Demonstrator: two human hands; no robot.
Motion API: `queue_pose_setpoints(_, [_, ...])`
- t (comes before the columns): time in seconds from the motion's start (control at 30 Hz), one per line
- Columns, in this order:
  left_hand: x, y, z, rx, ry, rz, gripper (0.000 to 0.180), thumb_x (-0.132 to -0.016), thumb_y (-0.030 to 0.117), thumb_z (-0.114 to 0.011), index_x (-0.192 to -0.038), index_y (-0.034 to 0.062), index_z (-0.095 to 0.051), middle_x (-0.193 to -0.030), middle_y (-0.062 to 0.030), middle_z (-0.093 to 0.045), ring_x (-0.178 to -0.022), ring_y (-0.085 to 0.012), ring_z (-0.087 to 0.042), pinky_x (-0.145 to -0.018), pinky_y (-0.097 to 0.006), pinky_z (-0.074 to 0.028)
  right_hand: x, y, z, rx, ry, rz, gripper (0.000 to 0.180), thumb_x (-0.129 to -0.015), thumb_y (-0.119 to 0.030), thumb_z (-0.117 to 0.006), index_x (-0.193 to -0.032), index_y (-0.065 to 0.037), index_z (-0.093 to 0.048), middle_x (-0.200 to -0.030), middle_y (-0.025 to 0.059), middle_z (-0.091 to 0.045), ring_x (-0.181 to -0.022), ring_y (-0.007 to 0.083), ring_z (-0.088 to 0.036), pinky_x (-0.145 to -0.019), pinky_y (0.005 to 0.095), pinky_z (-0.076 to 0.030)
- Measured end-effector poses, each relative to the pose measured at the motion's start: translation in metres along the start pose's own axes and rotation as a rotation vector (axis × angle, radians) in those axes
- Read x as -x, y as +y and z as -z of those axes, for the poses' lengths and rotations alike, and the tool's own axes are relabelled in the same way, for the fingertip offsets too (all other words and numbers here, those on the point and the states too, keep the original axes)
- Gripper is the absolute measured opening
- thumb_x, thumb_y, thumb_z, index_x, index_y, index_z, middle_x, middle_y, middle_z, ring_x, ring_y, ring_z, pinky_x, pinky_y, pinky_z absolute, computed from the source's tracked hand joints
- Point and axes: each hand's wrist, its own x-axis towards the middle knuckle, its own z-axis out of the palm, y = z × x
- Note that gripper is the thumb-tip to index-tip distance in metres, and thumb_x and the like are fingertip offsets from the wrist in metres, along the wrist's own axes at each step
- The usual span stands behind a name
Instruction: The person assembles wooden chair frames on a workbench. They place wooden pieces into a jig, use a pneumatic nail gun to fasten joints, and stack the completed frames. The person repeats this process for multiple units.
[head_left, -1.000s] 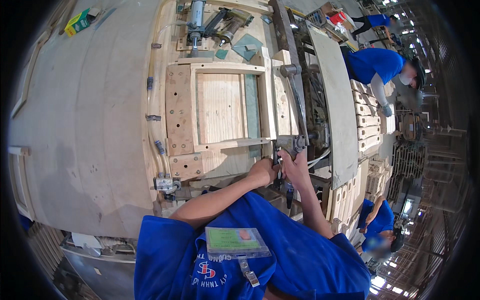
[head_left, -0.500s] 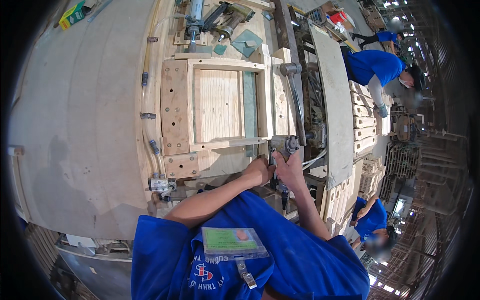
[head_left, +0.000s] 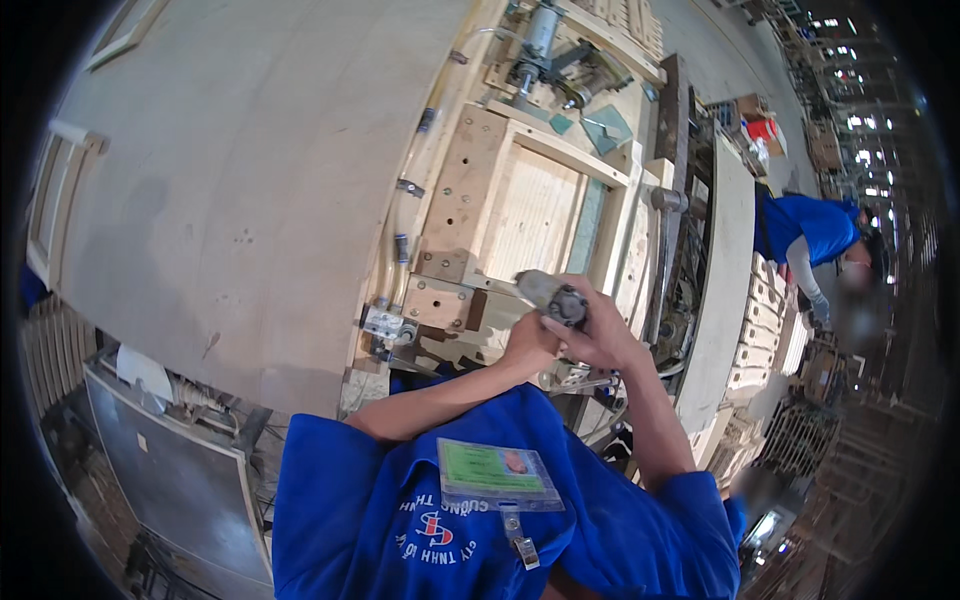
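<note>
The grey tool (head_left: 552,296) is largely covered by the right hand (head_left: 596,335); its type cannot be determined. The left hand (head_left: 527,345) is partly hidden behind the right. The bench (head_left: 230,200) is cut off at the upper edge. The background racks (head_left: 800,440) are blurred.

Pale wooden frame (head_left: 540,215), grey metal tool (head_left: 552,296), blue work shirt (head_left: 400,520) with green badge (head_left: 492,470).
</note>
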Motion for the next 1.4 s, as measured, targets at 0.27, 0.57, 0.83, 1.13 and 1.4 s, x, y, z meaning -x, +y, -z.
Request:
queue_pose_setpoints(0.27, [0.013, 0.025, 0.026, 0.627, 0.233, 0.029, 0.024, -0.11, 0.012, -0.054, -0.101, -0.0047, -0.068, -0.084, -0.0073, -0.07, -0.069, -0.012, -0.065, -0.058, -0.031, -0.054, -0.076, -0.032, -0.006, 0.125, -0.369, 0.096, 0.05, -0.09, -0.004, -0.079, -0.134, -0.008, -0.056, -0.114, 0.0193, -0.074, -0.112, 0.0399, -0.073, -0.094, 0.0456, -0.057])
queue_pose_setpoints(0.57, [0.007, 0.012, 0.027, 0.609, 0.189, -0.013, 0.022, -0.108, 0.017, -0.057, -0.11, -0.0034, -0.067, -0.09, -0.0075, -0.069, -0.076, -0.0158, -0.069, -0.062, -0.032, -0.058, -0.083, -0.032, -0.008, 0.239, -0.439, 0.062, 0.052, -0.092, -0.008, -0.076, -0.137, -0.011, -0.052, -0.111, 0.0205, -0.074, -0.107, 0.0421, -0.073, -0.092, 0.0468, -0.056])
queue_pose_setpoints(0.83, [0.017, 0.01, 0.037, 0.5, 0.128, 0.004, 0.026, -0.107, 0.018, -0.058, -0.11, -0.0062, -0.068, -0.095, -0.012, -0.073, -0.085, -0.022, -0.073, -0.068, -0.036, -0.062, -0.072, -0.037, -0.008, 0.237, -0.366, 0.06, 0.046, -0.095, -0.015, -0.075, -0.133, -0.009, -0.05, -0.105, 0.0245, -0.075, -0.102, 0.0431, -0.074, -0.088, 0.0502, -0.056])
queue_pose_setpoints(1.13, [0.137, 0.091, 0.152, -0.161, 0.73, -0.489, 0.03, -0.101, 0.015, -0.068, -0.124, -0.004, -0.069, -0.121, -0.0204, -0.073, -0.115, -0.0329, -0.07, -0.101, -0.044, -0.054, 0.082, -0.002, 0.061, -0.221, 0.331, -0.003, 0.06, -0.101, -0.027, -0.074, -0.147, 0.003, -0.048, -0.122, 0.0234, -0.068, -0.101, 0.0293, -0.071, -0.085, 0.0414, -0.058])
queue_pose_setpoints(1.4, [0.145, 0.055, 0.142, -1.532, 0.306, -0.353, 0.078, -0.085, 0.06, -0.076, -0.143, 0.0087, -0.064, -0.138, -0.0242, -0.066, -0.125, -0.0418, -0.064, -0.105, -0.051, -0.053, 0.209, 0.1, 0.145, 0.176, 0.898, -0.488, 0.059, -0.096, -0.015, -0.067, -0.151, -0.004, -0.047, -0.143, 0.0237, -0.054, -0.125, 0.0457, -0.063, -0.102, 0.0524, -0.055])
